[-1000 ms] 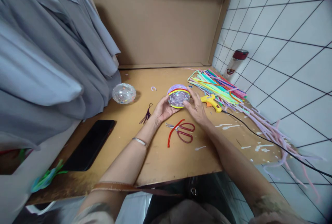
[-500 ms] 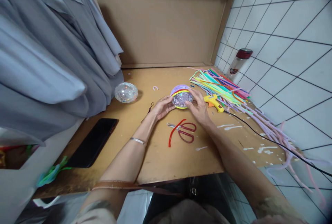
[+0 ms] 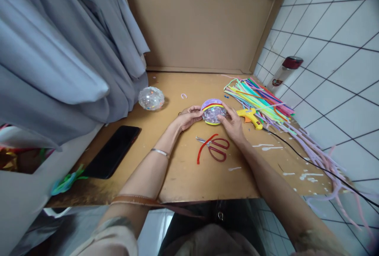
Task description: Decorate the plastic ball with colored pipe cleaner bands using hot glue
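Note:
Between my two hands is a clear glittery ball (image 3: 213, 114) with purple, red and yellow pipe cleaners wrapped round it. My left hand (image 3: 189, 117) grips its left side with the fingertips. On the right side, my right hand (image 3: 232, 121) has its thumb on the front and its fingers on the top edge. Below the hands lie red-handled scissors (image 3: 218, 149), with a short red pipe cleaner (image 3: 203, 151) across their blades. A yellow glue gun (image 3: 251, 117) rests just right of my right hand, its black cord trailing off to the right.
A second clear ball (image 3: 151, 98) sits at the left near a grey cloth (image 3: 118, 70). A black phone (image 3: 114, 151) lies front left. Colourful pipe cleaners (image 3: 260, 100) are heaped at the right, beside a red-lidded bottle (image 3: 284, 74) and tiled wall. Cardboard (image 3: 201, 23) stands behind.
The whole view has shifted, so things appear slightly further right. Both hands still hold the ball in much the same way, and the tools on the table have stayed put.

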`<state>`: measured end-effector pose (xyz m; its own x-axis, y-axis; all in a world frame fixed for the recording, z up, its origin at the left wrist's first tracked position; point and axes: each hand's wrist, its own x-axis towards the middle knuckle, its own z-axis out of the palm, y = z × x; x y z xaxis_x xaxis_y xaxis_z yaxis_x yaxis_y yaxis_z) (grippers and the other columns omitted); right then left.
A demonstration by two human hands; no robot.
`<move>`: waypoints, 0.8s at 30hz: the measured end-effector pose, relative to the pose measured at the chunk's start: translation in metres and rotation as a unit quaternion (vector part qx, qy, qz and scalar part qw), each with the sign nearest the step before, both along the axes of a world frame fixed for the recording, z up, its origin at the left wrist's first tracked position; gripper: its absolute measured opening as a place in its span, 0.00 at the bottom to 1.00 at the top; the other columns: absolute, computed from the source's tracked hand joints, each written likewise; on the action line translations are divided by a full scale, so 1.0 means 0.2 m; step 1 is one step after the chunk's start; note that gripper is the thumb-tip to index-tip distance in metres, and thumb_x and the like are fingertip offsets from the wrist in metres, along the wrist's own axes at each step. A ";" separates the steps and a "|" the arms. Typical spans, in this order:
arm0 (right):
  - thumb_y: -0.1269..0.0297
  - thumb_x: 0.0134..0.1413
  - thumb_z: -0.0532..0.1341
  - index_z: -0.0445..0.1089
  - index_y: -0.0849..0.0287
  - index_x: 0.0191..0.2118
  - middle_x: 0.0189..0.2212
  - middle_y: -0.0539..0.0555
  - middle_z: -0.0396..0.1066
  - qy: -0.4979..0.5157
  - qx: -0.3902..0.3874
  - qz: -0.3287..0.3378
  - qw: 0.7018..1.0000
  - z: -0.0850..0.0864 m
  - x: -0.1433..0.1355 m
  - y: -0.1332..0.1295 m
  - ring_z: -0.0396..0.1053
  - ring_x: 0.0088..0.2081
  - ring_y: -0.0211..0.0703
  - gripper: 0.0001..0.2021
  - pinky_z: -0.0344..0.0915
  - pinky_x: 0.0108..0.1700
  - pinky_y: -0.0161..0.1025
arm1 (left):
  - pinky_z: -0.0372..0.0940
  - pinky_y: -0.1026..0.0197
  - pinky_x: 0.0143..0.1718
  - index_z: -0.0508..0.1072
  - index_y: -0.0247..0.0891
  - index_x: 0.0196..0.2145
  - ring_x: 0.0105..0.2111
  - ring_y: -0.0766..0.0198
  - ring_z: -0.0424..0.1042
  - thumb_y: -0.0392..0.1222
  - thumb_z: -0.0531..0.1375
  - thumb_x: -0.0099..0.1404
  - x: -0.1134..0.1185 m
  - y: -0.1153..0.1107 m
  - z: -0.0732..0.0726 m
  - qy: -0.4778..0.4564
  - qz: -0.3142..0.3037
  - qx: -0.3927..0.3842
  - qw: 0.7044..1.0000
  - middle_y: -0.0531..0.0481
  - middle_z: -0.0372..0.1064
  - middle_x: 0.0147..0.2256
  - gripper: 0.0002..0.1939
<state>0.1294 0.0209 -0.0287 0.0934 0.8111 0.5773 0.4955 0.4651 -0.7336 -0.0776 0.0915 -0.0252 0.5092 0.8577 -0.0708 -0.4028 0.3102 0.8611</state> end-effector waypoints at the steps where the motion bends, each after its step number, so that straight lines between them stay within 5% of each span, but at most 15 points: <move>1: 0.54 0.58 0.64 0.71 0.51 0.60 0.58 0.59 0.71 0.002 -0.001 0.000 1.000 0.00 0.00 0.00 0.68 0.59 0.54 0.25 0.64 0.63 0.57 | 0.66 0.61 0.46 0.77 0.32 0.35 0.34 0.68 0.75 0.34 0.78 0.43 0.00 0.00 0.00 0.001 0.007 -0.003 1.000 0.50 0.77 0.32 0.21; 11: 0.53 0.58 0.63 0.70 0.53 0.61 0.57 0.60 0.71 0.008 -0.014 -0.005 1.000 0.01 -0.02 0.00 0.69 0.58 0.54 0.26 0.66 0.61 0.56 | 0.70 0.66 0.31 0.73 0.35 0.33 0.25 0.69 0.75 0.30 0.76 0.44 -0.01 0.01 0.04 0.050 0.039 -0.073 0.995 0.55 0.75 0.26 0.20; 24: 0.52 0.57 0.63 0.69 0.55 0.62 0.58 0.61 0.70 0.031 -0.023 0.010 0.999 0.00 -0.02 0.01 0.68 0.59 0.55 0.28 0.66 0.62 0.56 | 0.70 0.64 0.36 0.73 0.33 0.27 0.26 0.69 0.74 0.25 0.71 0.52 0.01 0.00 0.05 0.050 0.067 -0.123 0.989 0.53 0.73 0.24 0.10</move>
